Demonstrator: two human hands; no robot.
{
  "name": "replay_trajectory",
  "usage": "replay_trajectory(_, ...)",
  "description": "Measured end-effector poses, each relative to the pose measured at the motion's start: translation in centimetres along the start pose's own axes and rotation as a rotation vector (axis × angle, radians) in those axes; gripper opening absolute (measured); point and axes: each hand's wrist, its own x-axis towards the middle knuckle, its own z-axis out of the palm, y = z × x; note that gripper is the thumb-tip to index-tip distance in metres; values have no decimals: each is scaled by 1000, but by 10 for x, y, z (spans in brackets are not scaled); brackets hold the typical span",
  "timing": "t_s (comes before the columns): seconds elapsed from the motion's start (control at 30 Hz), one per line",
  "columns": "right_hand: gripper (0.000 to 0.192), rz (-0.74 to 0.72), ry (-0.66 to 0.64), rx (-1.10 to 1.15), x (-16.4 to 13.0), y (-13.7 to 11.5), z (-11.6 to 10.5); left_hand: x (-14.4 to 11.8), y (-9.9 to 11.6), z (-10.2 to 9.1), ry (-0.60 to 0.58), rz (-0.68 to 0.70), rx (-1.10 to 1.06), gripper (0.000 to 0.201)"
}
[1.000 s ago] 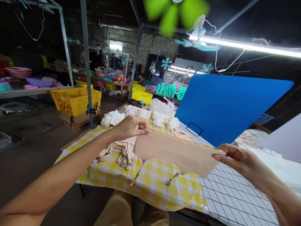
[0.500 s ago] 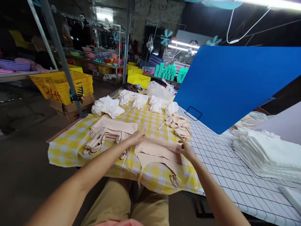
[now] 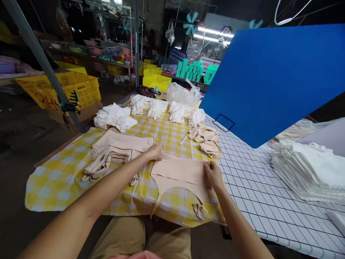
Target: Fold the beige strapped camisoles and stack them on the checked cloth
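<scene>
A beige strappy garment (image 3: 180,172), like a camisole top, lies spread on the yellow checked tablecloth (image 3: 61,183), its straps toward me. My left hand (image 3: 154,152) pinches its upper left corner. At the upper right corner my right hand (image 3: 214,173) is closed on the same garment, thumb and fingers at the edge. Left of it, partly behind my left forearm, sits a stack of folded beige garments (image 3: 121,142) with straps bunched at the front. Beyond my right hand is a crumpled pile of beige garments (image 3: 206,138).
White folded bundles (image 3: 159,108) and a clear plastic bag (image 3: 183,94) line the table's far side. A large blue board (image 3: 272,82) rises at right, near a tall white garment stack (image 3: 309,169) on a grid-patterned cloth (image 3: 242,187). A yellow crate (image 3: 86,90) stands beyond a metal post.
The garment's upper part now lies flatter, where it was creased and raised before. Both hands keep hold of its corners. My view has shifted slightly.
</scene>
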Motion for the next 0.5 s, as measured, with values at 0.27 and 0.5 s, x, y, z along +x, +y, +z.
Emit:
replay_trajectory(0.27, 33, -23, 337, 126, -41, -28, -25, -55, 12, -7, 133, 215, -503, 30)
replay_trajectory(0.5, 31, -61, 412, 124, -83, -90, -103, -134, 63, -55, 311, 206, -818, 24)
